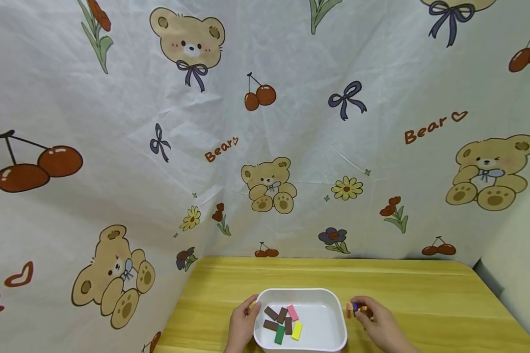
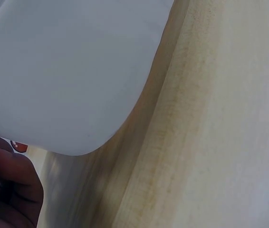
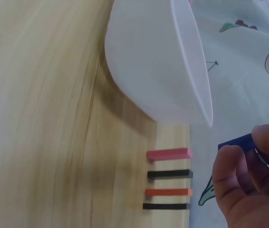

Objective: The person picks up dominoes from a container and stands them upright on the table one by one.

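Note:
A white plastic tub [image 1: 322, 318] stands on the table, with dark brown, pink, green and yellow blocks lying in its left half. My left hand [image 1: 242, 322] grips the tub's left side near the far corner, thumb by the rim; in the left wrist view its curled fingers [image 2: 18, 178] show beside the tub wall. Right of the tub, my right hand [image 1: 377, 321] pinches a blue block [image 3: 236, 142] between thumb and fingers, above the table. Near it on the table is a row of thin blocks: a pink block [image 3: 168, 154], an orange block [image 3: 168, 192] and two black ones.
The yellow wood-grain table [image 1: 441, 304] extends to both sides of the tub. Behind it and along the left hangs a pale cloth [image 1: 291, 127] printed with bears, cherries, bows and flowers. The row of blocks sits close to the tub's right wall.

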### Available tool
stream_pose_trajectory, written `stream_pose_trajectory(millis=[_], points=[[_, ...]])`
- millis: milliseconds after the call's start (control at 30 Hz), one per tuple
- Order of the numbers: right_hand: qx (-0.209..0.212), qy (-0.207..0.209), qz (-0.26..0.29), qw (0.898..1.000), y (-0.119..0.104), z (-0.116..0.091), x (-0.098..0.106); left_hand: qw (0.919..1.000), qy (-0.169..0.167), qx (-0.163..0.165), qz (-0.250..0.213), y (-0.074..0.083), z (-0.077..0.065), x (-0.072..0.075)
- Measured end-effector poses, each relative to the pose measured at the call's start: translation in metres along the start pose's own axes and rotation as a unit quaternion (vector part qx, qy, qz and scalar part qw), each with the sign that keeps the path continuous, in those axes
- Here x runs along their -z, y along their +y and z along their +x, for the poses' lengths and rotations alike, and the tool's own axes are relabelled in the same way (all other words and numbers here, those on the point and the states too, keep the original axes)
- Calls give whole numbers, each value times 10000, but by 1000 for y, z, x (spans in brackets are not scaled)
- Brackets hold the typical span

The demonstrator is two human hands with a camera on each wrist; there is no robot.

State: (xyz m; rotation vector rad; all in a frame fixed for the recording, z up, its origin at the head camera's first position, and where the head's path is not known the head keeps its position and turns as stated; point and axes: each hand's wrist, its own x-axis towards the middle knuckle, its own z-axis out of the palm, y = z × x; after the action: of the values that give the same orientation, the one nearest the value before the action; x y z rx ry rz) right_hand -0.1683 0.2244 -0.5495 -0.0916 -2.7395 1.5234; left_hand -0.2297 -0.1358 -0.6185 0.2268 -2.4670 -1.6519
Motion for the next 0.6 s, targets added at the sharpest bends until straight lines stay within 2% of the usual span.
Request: stream_pose_trajectory(millis=[233,600], points=[[-247,-30,25,9997,11,2,10,10000,-71,7,-68,0,1,0],[-310,-53,126,9994,31,7,25,9999,-99,-7,-25,0,0,2]])
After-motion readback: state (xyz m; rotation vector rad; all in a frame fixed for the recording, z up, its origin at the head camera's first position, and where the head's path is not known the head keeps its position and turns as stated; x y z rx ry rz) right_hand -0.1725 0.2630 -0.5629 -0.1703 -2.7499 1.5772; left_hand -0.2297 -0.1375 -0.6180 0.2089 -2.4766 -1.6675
